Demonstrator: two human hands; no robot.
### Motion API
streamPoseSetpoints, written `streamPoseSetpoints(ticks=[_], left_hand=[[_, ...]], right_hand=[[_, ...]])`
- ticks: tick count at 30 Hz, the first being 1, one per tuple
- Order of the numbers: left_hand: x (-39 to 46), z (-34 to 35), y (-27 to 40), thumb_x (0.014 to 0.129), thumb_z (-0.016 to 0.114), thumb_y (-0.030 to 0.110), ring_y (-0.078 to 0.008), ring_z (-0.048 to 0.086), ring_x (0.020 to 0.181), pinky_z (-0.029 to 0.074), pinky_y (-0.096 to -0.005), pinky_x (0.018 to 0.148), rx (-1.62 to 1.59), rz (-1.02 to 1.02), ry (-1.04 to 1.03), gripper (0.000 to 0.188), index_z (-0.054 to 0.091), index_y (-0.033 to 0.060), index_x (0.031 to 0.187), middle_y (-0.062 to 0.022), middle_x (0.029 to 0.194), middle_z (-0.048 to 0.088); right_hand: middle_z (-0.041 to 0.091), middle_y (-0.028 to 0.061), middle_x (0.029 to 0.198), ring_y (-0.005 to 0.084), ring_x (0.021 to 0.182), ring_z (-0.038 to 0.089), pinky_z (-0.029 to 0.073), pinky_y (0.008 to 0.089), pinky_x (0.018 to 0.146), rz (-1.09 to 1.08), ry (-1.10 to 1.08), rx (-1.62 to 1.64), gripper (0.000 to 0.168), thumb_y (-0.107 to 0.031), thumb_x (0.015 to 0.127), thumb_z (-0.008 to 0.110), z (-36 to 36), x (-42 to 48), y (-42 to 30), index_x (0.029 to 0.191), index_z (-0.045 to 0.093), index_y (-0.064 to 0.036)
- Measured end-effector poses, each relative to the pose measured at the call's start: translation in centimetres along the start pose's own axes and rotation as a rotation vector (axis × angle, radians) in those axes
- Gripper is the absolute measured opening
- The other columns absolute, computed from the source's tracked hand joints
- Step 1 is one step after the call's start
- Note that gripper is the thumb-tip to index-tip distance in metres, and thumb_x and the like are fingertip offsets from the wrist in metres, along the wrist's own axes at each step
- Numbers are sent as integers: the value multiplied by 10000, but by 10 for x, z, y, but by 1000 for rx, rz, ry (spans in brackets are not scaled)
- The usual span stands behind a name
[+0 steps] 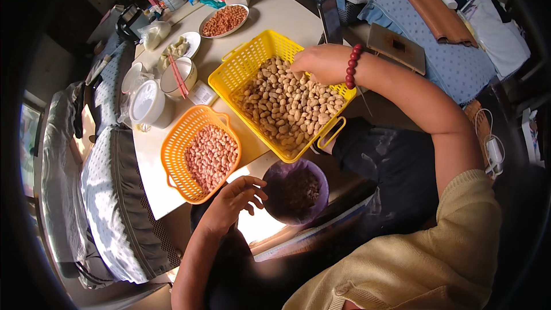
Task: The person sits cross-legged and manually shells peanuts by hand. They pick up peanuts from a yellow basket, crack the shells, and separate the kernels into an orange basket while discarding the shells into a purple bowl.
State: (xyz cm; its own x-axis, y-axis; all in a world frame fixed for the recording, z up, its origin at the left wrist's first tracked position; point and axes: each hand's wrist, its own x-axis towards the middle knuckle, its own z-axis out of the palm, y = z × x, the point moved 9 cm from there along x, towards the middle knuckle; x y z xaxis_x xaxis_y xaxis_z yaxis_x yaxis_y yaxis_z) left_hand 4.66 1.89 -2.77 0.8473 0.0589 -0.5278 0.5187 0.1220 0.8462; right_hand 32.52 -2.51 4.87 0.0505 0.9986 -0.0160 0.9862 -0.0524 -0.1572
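My right hand (316, 64), with a dark red bead bracelet (353, 66) at the wrist, reaches into a yellow plastic basket (239, 50). Its fingertips touch the unshelled peanuts (286, 99) near the far side; whether they grip one cannot be told. My left hand (245, 196) hovers with fingers apart and nothing in it. It is between an orange plastic basket (174, 150) of shelled pink peanuts (212, 155) and a purple bin (323, 187). Inside the bin, below table height, lie dark brown scraps (303, 187).
On the table (150, 181) stand a plate of reddish peanuts (224, 20), a bowl (178, 76) with chopsticks, a lidded white tub (150, 103) and a plate of dumplings (193, 42). A phone (330, 19) stands upright behind the yellow basket. Sofas flank the table.
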Motion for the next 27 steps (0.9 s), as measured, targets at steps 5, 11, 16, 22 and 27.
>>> streamPoseSetpoints(ticks=[5,11,16,22,27], left_hand=[[-2,-1,2,997,445,118,-132,617,837,493,-254,706,6,4,3,223,536,26,1179,-85,981,631],[-4,-1,3,993,469,145,-155,611,870,499,-259,729,20,11,-2,266,535,10,1212,-95,1006,619],[-4,-3,-1,994,466,145,-152,614,870,499,-254,730,13,10,-3,267,535,10,1214,-94,1012,619],[-1,4,4,995,441,124,-119,611,843,482,-239,695,22,33,-8,236,538,47,1196,-69,987,626],[2,22,43,1002,439,145,-86,579,795,450,-212,670,3,189,-23,235,540,66,1200,-37,961,608]], right_hand=[[683,121,911,277,936,658,534,382,786,-66,-16,-348,147,-36,767,589,21,6,-8,858,700,-70],[666,100,827,299,810,650,519,404,727,-32,-112,-310,52,-85,764,605,42,7,-9,764,653,-65],[642,115,841,305,823,626,484,401,748,-23,-226,370,75,-84,817,562,29,14,-20,865,582,-31],[550,180,1187,350,1122,532,432,382,973,32,43,212,494,58,734,566,28,70,15,1213,531,-60],[443,169,1335,328,1159,514,431,372,967,159,-263,33,582,-20,782,536,67,92,14,1348,474,-143]])
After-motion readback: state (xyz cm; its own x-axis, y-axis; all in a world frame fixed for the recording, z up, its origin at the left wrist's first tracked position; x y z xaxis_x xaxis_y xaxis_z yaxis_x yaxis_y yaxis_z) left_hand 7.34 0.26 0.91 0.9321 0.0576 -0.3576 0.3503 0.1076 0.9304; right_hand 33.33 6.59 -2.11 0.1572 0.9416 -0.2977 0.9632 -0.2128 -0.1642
